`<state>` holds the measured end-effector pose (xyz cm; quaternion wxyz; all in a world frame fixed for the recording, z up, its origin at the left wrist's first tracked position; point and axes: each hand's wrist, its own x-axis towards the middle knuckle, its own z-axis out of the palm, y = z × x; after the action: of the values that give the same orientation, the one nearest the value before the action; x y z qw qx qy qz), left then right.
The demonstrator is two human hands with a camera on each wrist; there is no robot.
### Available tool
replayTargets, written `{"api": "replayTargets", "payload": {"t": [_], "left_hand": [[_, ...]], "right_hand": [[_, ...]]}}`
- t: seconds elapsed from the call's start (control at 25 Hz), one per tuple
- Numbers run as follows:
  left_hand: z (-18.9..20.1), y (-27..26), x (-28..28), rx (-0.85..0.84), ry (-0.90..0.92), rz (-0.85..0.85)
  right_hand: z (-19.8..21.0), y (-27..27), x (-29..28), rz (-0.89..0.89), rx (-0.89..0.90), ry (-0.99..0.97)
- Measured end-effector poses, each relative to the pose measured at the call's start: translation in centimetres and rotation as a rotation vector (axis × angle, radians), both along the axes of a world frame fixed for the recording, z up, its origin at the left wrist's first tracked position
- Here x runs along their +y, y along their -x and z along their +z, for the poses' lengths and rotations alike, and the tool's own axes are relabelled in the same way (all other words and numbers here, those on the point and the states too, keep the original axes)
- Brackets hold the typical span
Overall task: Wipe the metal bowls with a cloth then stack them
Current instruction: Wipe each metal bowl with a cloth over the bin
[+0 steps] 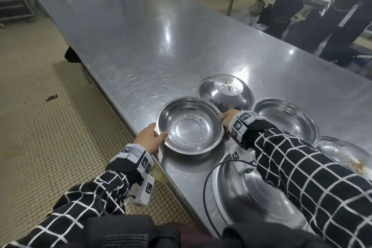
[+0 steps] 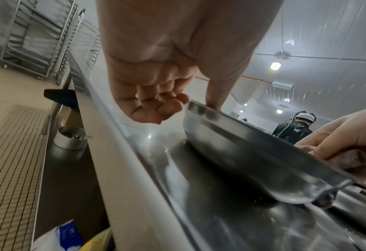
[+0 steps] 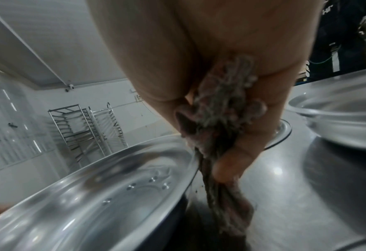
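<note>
A shiny metal bowl [image 1: 190, 127] with a dimpled bottom stands open side up near the table's left edge, slightly tilted in the left wrist view [image 2: 253, 152]. My left hand [image 1: 150, 139] grips its left rim, thumb [image 2: 216, 95] over the edge and the other fingers curled below. My right hand [image 1: 228, 120] is at the bowl's right rim and clutches a bunched greyish cloth [image 3: 220, 135], which hangs down against the bowl's outer wall [image 2: 353, 163].
An upturned bowl [image 1: 224, 90] with crumbs sits behind. An upright bowl [image 1: 285, 121] and a soiled bowl [image 1: 346, 157] lie right; a large upturned bowl [image 1: 251, 197] lies under my right arm. The steel table [image 1: 161, 36] stretches away. A person [image 1: 342, 16] stands back right.
</note>
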<state>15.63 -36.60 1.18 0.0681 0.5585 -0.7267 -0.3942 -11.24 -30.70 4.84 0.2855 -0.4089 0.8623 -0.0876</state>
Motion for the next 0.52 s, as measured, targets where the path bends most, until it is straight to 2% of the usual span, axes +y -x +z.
{"api": "replayTargets", "payload": {"t": [0.08, 0.24, 0.4, 0.52], "left_hand": [[0.6, -0.2, -0.8, -0.036, 0.035, -0.033], [3.0, 0.3, -3.3, -0.023, 0.068, -0.043], [6.0, 3.6, -6.5, -0.05, 0.059, -0.145], [6.0, 8.0, -10.5, -0.106, 0.022, -0.267]], "right_hand": [[0.8, 0.8, 0.2, 0.008, 0.027, -0.006], [2.1, 4.3, 0.0, -0.061, -0.07, 0.02], [2.7, 9.3, -0.9, -0.306, -0.145, 0.222], [2.0, 12.4, -2.6, -0.444, -0.172, 0.307]]}}
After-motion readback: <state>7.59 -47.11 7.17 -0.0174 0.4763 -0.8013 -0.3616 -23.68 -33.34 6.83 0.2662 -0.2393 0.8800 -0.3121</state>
